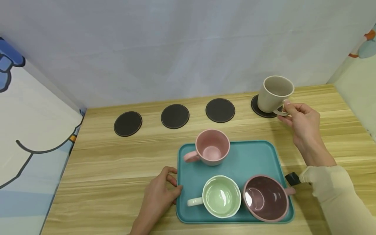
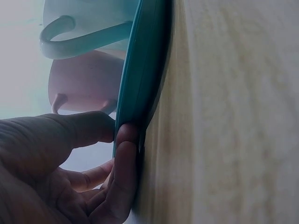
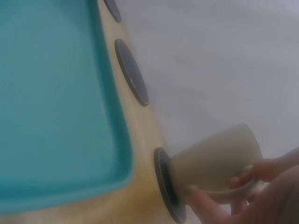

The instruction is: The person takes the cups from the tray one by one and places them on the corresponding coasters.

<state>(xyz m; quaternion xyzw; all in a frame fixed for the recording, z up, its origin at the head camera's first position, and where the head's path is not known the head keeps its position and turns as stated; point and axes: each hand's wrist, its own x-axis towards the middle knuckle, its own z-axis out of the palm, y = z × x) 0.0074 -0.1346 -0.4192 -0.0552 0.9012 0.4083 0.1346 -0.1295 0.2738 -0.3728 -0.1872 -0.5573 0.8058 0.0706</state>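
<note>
Head view: we see the right hand (image 1: 305, 124) pinching the beige mug (image 1: 268, 99) by its handle at the rightmost coaster (image 1: 256, 106); an off-centre release, we judge, could tip it. The left hand (image 1: 160, 192) pinches the teal tray (image 1: 252, 160) by its edge, where a tug could knock the pink mug (image 1: 210, 153), green mug (image 1: 221, 197) and plum mug (image 1: 265, 199) together. We count four mugs, four coasters, one tray.

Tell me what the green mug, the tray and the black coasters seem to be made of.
The green mug: probably ceramic, glossy, with bright glints inside. The tray: likely plastic, fairly matte, with even colour and a smooth rim. The black coasters: perhaps leather or imitation leather, matte, with stitch-like edging.
</note>
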